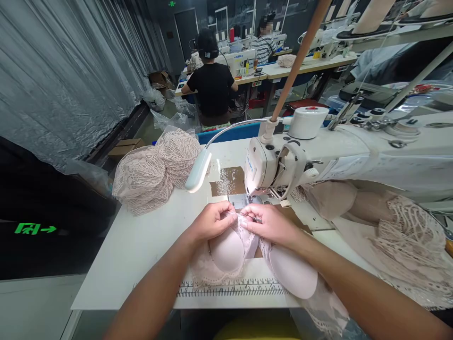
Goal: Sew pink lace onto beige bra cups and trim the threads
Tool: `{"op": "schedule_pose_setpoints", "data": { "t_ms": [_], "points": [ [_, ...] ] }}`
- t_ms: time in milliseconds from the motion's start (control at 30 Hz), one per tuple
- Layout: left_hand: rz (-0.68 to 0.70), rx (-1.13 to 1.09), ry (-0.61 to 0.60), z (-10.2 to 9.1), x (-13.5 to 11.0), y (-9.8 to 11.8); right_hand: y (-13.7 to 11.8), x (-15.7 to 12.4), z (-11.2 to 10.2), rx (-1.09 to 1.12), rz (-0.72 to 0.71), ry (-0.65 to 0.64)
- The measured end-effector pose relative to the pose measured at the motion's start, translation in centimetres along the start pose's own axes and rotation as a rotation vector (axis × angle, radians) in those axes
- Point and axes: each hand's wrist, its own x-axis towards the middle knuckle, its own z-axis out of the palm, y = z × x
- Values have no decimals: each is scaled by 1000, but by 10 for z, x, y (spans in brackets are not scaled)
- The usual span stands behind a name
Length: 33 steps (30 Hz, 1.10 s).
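A pale pink lace bra [226,250] with moulded cups lies at the front of the sewing table, just before the needle area. My left hand [214,220] pinches its lace edge between thumb and fingers. Close beside it, my right hand [267,222] grips the same bra's upper edge and also seems to hold a thin dark tool, too small to name. One cup sits below my left hand; the other cup [293,271] lies under my right forearm, its lace hanging over the table's front edge. The sewing machine [265,163] stands directly behind my hands.
A heap of beige lace pieces [159,170] lies on the table's left. More bra pieces [396,226] are piled right, under the machine arm. A gooseneck lamp [200,171] leans in from behind. A printed ruler [230,288] runs along the front edge. Two people sit at machines farther back.
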Motion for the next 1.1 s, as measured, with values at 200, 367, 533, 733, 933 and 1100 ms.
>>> {"op": "schedule_pose_setpoints", "data": {
  "t_ms": [200,367,533,733,933,1100],
  "points": [
    [-106,-269,-92,3,0,4,3,3,10,102,-109,60],
    [-272,-438,-147,6,1,3,9,-1,6,198,-94,33],
    [-281,-544,-191,6,-1,2,13,-7,-9,277,30,-77],
    [-294,-601,-190,8,0,2,9,-6,-13,222,0,-141],
    [-298,-568,-208,10,1,1,-4,-3,-5,147,-106,-69],
    [-297,-578,-214,9,0,3,-1,-4,-1,201,-91,-30]
  ]
}}
